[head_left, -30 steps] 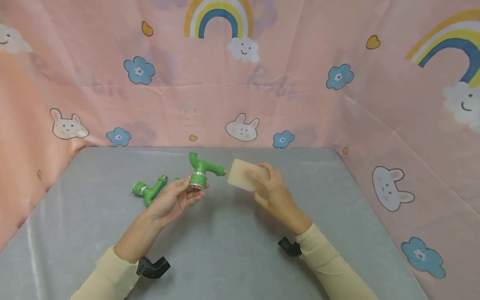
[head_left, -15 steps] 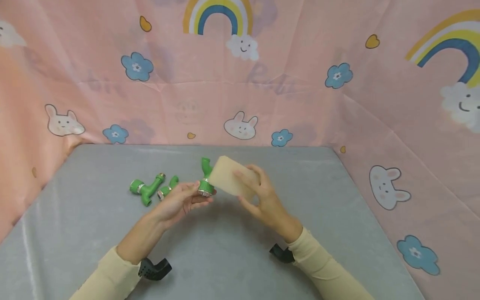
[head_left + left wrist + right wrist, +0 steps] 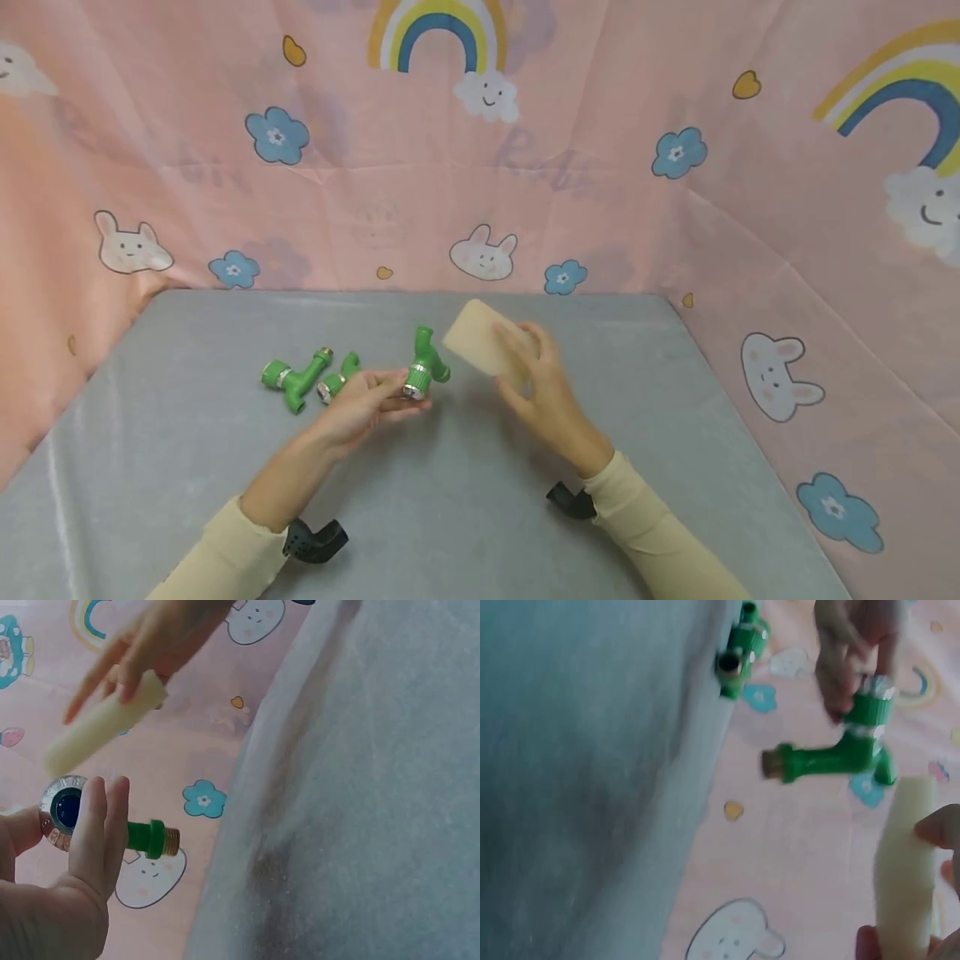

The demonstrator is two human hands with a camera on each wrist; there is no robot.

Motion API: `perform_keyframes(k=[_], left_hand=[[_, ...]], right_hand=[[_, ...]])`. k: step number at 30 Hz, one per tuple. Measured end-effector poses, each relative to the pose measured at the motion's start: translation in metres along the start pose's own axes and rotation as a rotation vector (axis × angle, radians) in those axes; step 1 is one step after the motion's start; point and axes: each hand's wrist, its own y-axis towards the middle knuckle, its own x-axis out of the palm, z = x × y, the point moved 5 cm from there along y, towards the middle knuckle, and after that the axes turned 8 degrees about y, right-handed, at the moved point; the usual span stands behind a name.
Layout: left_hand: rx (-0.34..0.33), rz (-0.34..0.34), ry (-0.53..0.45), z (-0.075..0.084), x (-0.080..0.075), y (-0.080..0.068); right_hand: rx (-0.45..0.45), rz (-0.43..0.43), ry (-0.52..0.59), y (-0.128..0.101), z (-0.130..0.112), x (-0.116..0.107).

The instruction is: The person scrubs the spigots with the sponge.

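Note:
Above the table, my left hand [image 3: 363, 408] grips a green faucet [image 3: 426, 362] by its ribbed knob, the spout end pointing up. In the right wrist view that faucet [image 3: 829, 759] shows a brass threaded end. My right hand [image 3: 551, 400] holds a pale cream sponge [image 3: 480, 337] between thumb and fingers, a short way right of the faucet. In the left wrist view the sponge [image 3: 105, 727] appears edge-on, above the knob's silver rim. Two more green faucets lie on the table left of my left hand: one in full sight [image 3: 295, 381], the other partly covered [image 3: 339, 379].
The grey cloth-covered table [image 3: 465, 517] ends at a pink patterned curtain [image 3: 600, 208] at the back and sides. A black curved wrist piece [image 3: 317, 542] sits at the left cuff, and another black piece [image 3: 572, 502] at the right cuff.
The sponge moved left over the faucet, then back right and away from it. My left hand shifted right and slightly down, turning the faucet. The two lying faucets stayed put.

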Motion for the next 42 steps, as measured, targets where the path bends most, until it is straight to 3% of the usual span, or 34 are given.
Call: perform_keyframes(k=[4,7,12,18,24,27,32,42], left_hand=[[-0.001,0.04,0.065,-0.004,0.003,0.0],[0.018,0.046,0.112,-0.004,0.006,-0.001],[0.009,0.086,0.14,-0.001,0.007,-0.002],[-0.022,0.227,0.217,0.001,0.001,-0.002],[0.021,0.336,0.3,0.003,-0.007,-0.003],[0.036,0.364,0.316,0.005,-0.01,-0.003],[0.065,0.389,0.306,0.008,-0.009,-0.005],[0.152,0.477,0.263,0.016,-0.015,-0.009]], right_hand=[[-0.136,-0.046,-0.023,-0.006,-0.017,0.01],[-0.178,-0.078,-0.061,-0.01,-0.023,0.018],[-0.117,-0.053,-0.106,-0.011,-0.017,0.02],[-0.025,-0.015,-0.11,-0.007,-0.004,0.013],[0.109,0.019,-0.011,-0.004,0.006,0.004],[0.104,0.025,0.067,-0.004,0.002,0.004],[0.03,-0.066,0.12,-0.007,-0.013,0.016],[0.13,-0.059,0.081,-0.007,0.0,0.014]])
